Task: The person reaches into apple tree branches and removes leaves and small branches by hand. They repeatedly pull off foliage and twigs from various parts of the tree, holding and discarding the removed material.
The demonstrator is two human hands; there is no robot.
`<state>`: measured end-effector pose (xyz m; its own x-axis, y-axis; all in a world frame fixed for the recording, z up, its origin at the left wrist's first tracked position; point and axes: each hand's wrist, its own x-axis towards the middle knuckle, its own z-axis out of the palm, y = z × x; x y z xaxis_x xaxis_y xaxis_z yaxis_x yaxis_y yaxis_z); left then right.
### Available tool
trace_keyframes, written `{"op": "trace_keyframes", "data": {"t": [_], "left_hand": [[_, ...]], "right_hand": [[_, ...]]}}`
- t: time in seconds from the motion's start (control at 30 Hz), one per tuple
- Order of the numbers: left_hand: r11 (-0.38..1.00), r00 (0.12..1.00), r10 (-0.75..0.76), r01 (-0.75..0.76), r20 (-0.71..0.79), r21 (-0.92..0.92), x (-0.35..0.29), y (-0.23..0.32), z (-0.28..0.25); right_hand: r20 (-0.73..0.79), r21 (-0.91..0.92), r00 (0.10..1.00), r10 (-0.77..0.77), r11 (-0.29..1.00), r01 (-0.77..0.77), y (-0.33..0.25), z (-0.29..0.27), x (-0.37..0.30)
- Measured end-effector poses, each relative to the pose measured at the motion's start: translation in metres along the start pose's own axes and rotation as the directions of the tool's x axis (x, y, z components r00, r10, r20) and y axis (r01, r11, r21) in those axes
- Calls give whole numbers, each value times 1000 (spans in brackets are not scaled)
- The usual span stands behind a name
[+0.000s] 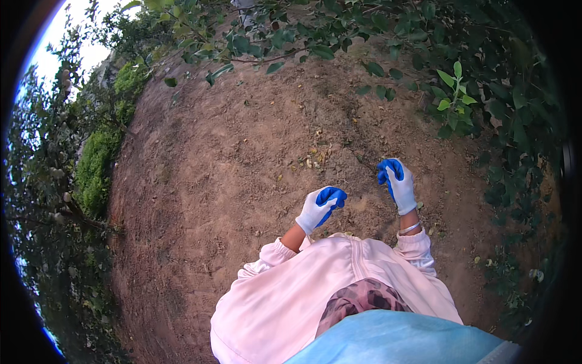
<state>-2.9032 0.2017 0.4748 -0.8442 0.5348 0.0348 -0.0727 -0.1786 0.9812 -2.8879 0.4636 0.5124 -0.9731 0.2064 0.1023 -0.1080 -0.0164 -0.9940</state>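
Note:
Both my hands wear white gloves with blue-coated palms and fingers. My left hand (322, 207) is held in front of my waist, its fingers curled closed. Slightly higher and to the right is my right hand (397, 184), also closed, with the fingers bent in toward the palm. Whatever either hand may hold is hidden or too small to make out. A thin dark line like a twig (362, 159) shows just left of the right hand; whether it touches the fingers I cannot tell.
Bare brown soil (218, 164) with scattered yellow leaves lies below. A leafy branch (291, 53) crosses the far side, and dense foliage (515, 121) with a bright green shoot (454, 91) hangs at right. Trees and a green bush (97, 170) stand at left.

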Motion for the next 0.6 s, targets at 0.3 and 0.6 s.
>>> {"op": "trace_keyframes", "data": {"t": [0.3, 0.6], "left_hand": [[994, 928, 104, -112, -358, 1, -35, 23, -187], [995, 844, 88, -94, -530, 15, -72, 57, -251]], "right_hand": [[263, 102, 845, -466, 884, 455, -91, 234, 149], [300, 335, 781, -548, 827, 452, -157, 359, 300]]}}
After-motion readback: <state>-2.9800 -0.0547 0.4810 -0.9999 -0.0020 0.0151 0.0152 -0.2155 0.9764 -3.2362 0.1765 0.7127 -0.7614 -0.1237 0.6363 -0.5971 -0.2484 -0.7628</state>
